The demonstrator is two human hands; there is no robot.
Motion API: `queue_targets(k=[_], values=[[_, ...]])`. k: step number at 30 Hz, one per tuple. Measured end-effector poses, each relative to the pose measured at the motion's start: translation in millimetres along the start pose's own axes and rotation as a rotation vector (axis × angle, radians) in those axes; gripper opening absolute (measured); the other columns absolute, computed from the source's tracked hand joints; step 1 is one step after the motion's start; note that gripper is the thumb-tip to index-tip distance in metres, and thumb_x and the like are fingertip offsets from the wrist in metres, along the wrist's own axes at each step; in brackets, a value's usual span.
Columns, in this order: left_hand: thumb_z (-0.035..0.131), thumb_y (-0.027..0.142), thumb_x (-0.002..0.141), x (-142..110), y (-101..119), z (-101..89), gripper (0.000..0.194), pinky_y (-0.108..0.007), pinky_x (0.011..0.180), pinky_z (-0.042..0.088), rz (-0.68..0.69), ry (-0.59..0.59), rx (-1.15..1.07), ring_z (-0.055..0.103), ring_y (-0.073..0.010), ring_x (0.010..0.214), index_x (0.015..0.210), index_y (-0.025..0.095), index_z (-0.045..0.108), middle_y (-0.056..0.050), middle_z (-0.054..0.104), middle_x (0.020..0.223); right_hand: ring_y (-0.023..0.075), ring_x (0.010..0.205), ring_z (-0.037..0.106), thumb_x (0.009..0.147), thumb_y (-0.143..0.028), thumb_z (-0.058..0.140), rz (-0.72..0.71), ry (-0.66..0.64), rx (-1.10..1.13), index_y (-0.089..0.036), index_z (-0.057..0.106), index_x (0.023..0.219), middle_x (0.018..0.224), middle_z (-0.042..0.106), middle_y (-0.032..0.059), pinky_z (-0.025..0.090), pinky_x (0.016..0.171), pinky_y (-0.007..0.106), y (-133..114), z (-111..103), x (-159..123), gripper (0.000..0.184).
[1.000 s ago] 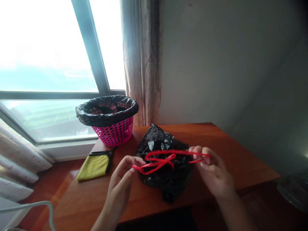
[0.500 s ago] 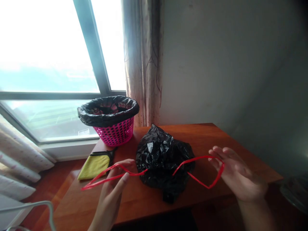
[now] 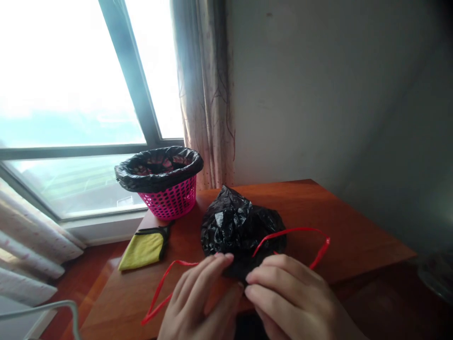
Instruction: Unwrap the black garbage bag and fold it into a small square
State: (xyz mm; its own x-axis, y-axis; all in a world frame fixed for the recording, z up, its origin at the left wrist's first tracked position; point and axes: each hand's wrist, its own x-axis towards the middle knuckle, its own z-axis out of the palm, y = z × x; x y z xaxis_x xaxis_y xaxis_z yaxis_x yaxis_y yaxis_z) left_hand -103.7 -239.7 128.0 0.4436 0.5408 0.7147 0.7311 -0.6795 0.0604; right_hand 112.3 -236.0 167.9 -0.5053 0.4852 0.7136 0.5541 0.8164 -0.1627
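A crumpled black garbage bag (image 3: 230, 226) lies on the wooden table in front of me. Its red drawstring forms one loop on the left and another loop (image 3: 293, 230) on the right. At the near edge of the bag, my left hand (image 3: 201, 302) is curved with thumb and fingers apart, its fingertips touching or very close to the plastic. My right hand (image 3: 293, 295) has its fingers bent together at the bag's near end, pinching the black plastic. Both hands hide the front of the bag and parts of the drawstring. The fingertips of the two hands almost meet.
A pink perforated basket (image 3: 171, 200) with a black liner (image 3: 132, 175) folded over its rim stands at the table's back left. A folded yellow cloth item with black trim (image 3: 143, 250) lies left of the bag. Behind are a window and a curtain (image 3: 208, 94); the table (image 3: 336, 236) extends right.
Both hands have left the drawstring loops and come together at the bag's near edge. The left loop has dropped nearer to me; the right loop stays raised. The view has shifted slightly.
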Motion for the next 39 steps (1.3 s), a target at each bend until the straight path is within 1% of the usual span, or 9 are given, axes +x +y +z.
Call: queue_targets(k=[3, 7, 15, 21, 25, 28, 31, 34, 39], values=[[0.054, 0.014, 0.086, 14.7, -14.9, 8.0, 0.029, -0.049, 0.093, 0.055, -0.081, -0.042, 0.124, 0.054, -0.0332, 0.124, 0.108, 0.024, 0.07, -0.013, 0.052, 0.143, 0.0216, 0.091, 0.069, 0.09, -0.007, 0.049, 0.041, -0.037, -0.025, -0.021, 0.068, 0.105, 0.1, 0.074, 0.0069, 0.059, 0.086, 0.036, 6.1, 30.6, 9.7, 0.028], [0.053, 0.015, 0.087, 19.9, -32.6, 28.7, 0.025, -0.049, 0.09, 0.053, -0.14, -0.095, 0.162, 0.059, -0.0314, 0.115, 0.104, 0.023, 0.07, -0.013, 0.059, 0.135, 0.0232, 0.093, 0.069, 0.089, -0.006, 0.048, 0.131, -0.073, -0.085, -0.018, 0.068, 0.104, 0.104, 0.073, 0.009, 0.057, 0.089, 0.038, 26.9, 53.6, 1.0, 0.027], [0.053, 0.03, 0.095, 36.0, -46.7, 45.6, 0.02, -0.039, 0.08, 0.049, -0.273, -0.08, 0.249, 0.066, -0.0242, 0.087, 0.108, 0.019, 0.064, -0.01, 0.07, 0.109, 0.0223, 0.088, 0.066, 0.091, -0.008, 0.049, 0.198, -0.194, -0.119, -0.02, 0.067, 0.108, 0.099, 0.071, 0.0075, 0.054, 0.084, 0.037, 45.9, 52.6, -15.3, 0.027], [0.052, 0.038, 0.096, 42.0, -58.5, 42.4, 0.025, -0.04, 0.082, 0.046, -0.355, -0.023, 0.322, 0.066, -0.0278, 0.094, 0.11, 0.019, 0.063, -0.011, 0.07, 0.111, 0.0216, 0.072, 0.064, 0.092, -0.009, 0.049, 0.225, -0.254, -0.166, -0.02, 0.067, 0.105, 0.081, 0.068, 0.0044, 0.05, 0.067, 0.036, 51.0, 44.2, -29.4, 0.025], [0.057, 0.045, 0.092, 44.9, -51.4, 41.2, 0.033, -0.046, 0.092, 0.044, -0.396, -0.002, 0.231, 0.063, -0.0311, 0.105, 0.112, 0.02, 0.063, -0.011, 0.068, 0.119, 0.0216, 0.083, 0.063, 0.092, -0.01, 0.052, 0.195, -0.127, -0.152, -0.021, 0.067, 0.101, 0.092, 0.068, 0.0064, 0.052, 0.076, 0.037, 50.8, 36.7, -22.8, 0.02], [0.062, 0.049, 0.088, 49.7, -42.1, 42.6, 0.034, -0.05, 0.093, 0.044, -0.403, 0.013, 0.218, 0.061, -0.0341, 0.106, 0.105, 0.02, 0.066, -0.012, 0.067, 0.122, 0.0276, 0.109, 0.059, 0.091, -0.013, 0.056, 0.175, -0.05, -0.207, -0.022, 0.068, 0.1, 0.12, 0.064, 0.0108, 0.051, 0.091, 0.046, 51.2, 36.1, -11.3, 0.018], [0.064, 0.043, 0.087, 51.8, -35.6, 45.4, 0.03, -0.052, 0.094, 0.045, -0.356, 0.001, 0.238, 0.059, -0.0357, 0.111, 0.105, 0.02, 0.066, -0.014, 0.063, 0.128, 0.0335, 0.131, 0.046, 0.087, -0.006, 0.055, 0.169, -0.098, -0.275, -0.021, 0.07, 0.093, 0.144, 0.05, 0.0119, 0.045, 0.103, 0.054, 55.5, 42.8, -5.4, 0.021], [0.062, 0.028, 0.087, 48.3, -36.6, 48.0, 0.019, -0.051, 0.093, 0.047, -0.301, -0.069, 0.24, 0.058, -0.0342, 0.114, 0.104, 0.022, 0.067, -0.013, 0.061, 0.131, 0.0337, 0.136, 0.042, 0.085, -0.001, 0.051, 0.188, -0.135, -0.315, -0.019, 0.071, 0.092, 0.149, 0.045, 0.0123, 0.045, 0.105, 0.054, 65.0, 52.6, -9.6, 0.027], [0.058, 0.023, 0.089, 41.2, -47.6, 48.1, 0.019, -0.047, 0.091, 0.048, -0.358, -0.169, 0.283, 0.062, -0.0296, 0.105, 0.104, 0.024, 0.067, -0.01, 0.065, 0.125, 0.036, 0.14, 0.038, 0.084, -0.005, 0.052, 0.293, -0.122, -0.424, -0.02, 0.068, 0.113, 0.155, 0.037, 0.0138, 0.044, 0.107, 0.057, 83.3, 60.4, -26.8, 0.037]])
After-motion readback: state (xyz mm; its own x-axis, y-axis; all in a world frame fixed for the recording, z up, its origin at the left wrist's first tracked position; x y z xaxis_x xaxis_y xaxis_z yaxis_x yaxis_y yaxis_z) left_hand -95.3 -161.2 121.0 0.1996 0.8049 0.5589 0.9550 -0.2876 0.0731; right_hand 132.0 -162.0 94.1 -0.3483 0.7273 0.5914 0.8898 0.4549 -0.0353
